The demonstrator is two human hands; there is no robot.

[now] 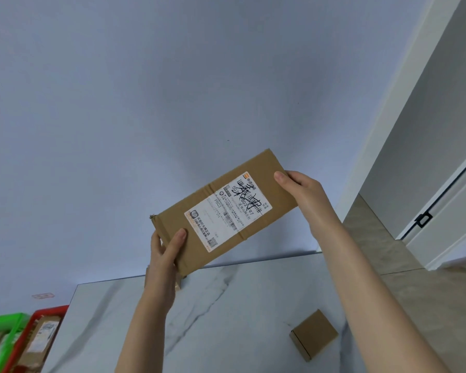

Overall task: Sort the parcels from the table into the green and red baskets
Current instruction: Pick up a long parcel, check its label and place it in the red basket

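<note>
The white, grey-veined marble-look table (226, 305) carries one small brown cardboard box (314, 333), lying flat near its right edge.

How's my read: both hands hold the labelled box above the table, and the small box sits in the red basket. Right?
No. The head view shows the small box lying on the table, not in the red basket. Left hand and right hand do hold the labelled box above the table.
</note>
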